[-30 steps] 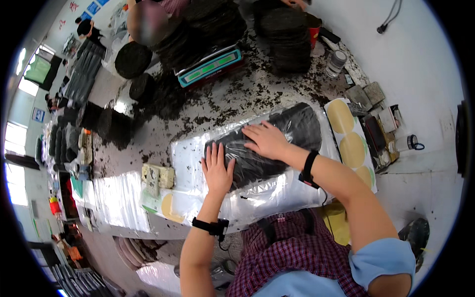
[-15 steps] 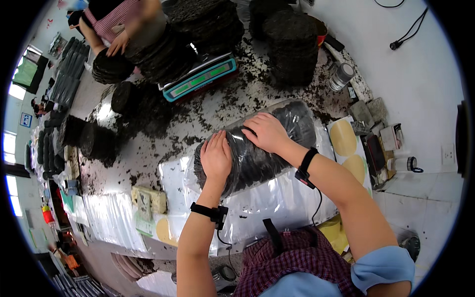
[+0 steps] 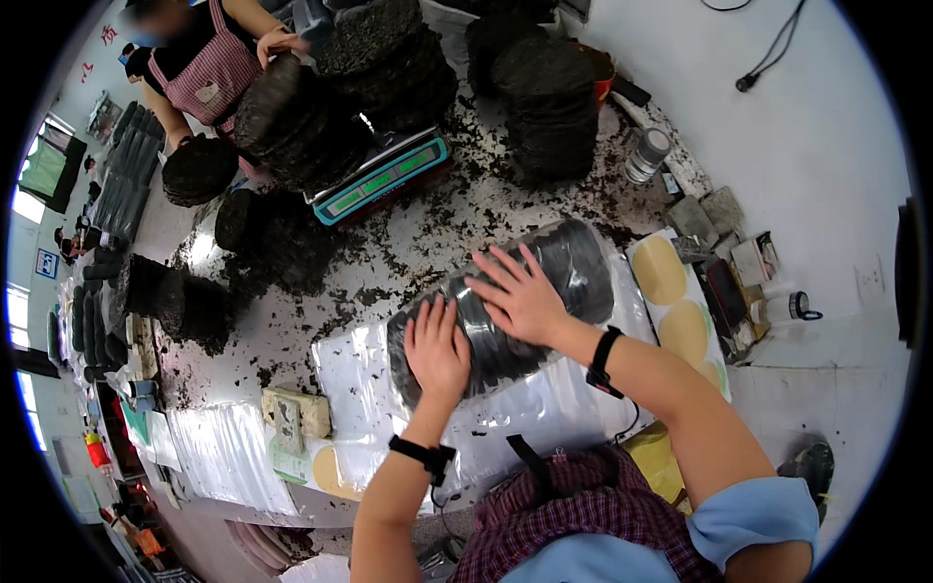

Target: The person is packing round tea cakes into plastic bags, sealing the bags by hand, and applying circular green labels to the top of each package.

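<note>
Left hand [image 3: 439,348] flat, fingers spread, pressed on the near end of a roll of dark discs [image 3: 505,311] wrapped in clear plastic; right hand [image 3: 520,296] likewise open-palmed on its middle, neither grip closed around anything; roll lying on its side on clear plastic sheets [image 3: 360,364] at the near part of the littered surface [image 3: 428,243]; round yellow papers [image 3: 661,270] just beside its far end; green-edged scale [image 3: 384,180] beyond; another person's hand [image 3: 277,44] on dark discs farther off.

The left hand [image 3: 439,352] has slid up onto the wrapped roll of dark discs [image 3: 505,313]. The right hand [image 3: 520,296] has spread flatter on top.
</note>
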